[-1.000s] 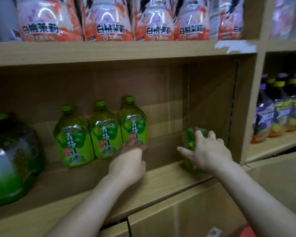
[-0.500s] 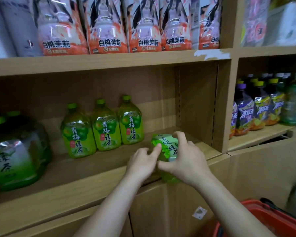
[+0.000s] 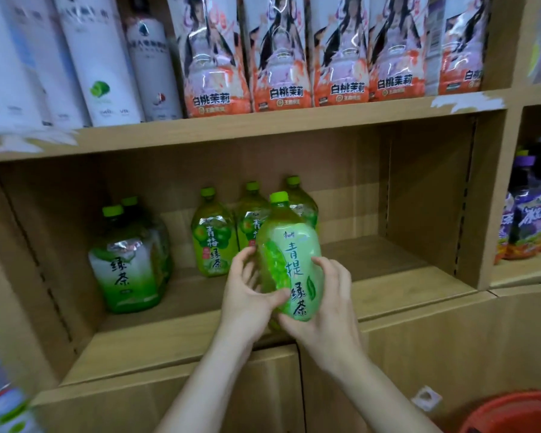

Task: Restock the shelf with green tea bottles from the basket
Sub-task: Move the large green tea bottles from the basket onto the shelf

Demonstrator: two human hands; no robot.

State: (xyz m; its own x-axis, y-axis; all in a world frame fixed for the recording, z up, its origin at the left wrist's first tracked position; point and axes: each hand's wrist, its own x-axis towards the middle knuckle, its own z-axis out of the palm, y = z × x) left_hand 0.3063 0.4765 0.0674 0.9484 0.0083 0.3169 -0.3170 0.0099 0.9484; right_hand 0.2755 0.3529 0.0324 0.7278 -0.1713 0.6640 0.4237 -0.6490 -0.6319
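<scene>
Ahead of both hands: the wooden shelf point(image 3: 388, 295), middle bay. To the right of my right hand and behind it, the board is bare. Low and right of my right forearm, the rim of the red basket point(image 3: 512, 414); its contents are out of sight, so I can't tell how many are left.

Left of my left hand, two large green tea bottles point(image 3: 128, 264) stand one behind the other. Just beyond my fingertips, three plum green tea bottles point(image 3: 213, 242) stand in a row at the back. Judging by that, restocking is under way but well short of done.

Between my palms: one green-grape green tea bottle point(image 3: 294, 260), upright, cap up, label toward me, over the front part of the board. Its base is hidden; can't tell if it touches the wood. Not yet placed.

Left hand point(image 3: 247, 295): fingers curled on the bottle's left side, thumb across the lower front. Right hand point(image 3: 328, 310): wrapped round its lower right, holding.

Change from half a second back: the bottle was tipped, cap toward me, low at the front edge. Now it stands straight and higher.
</scene>
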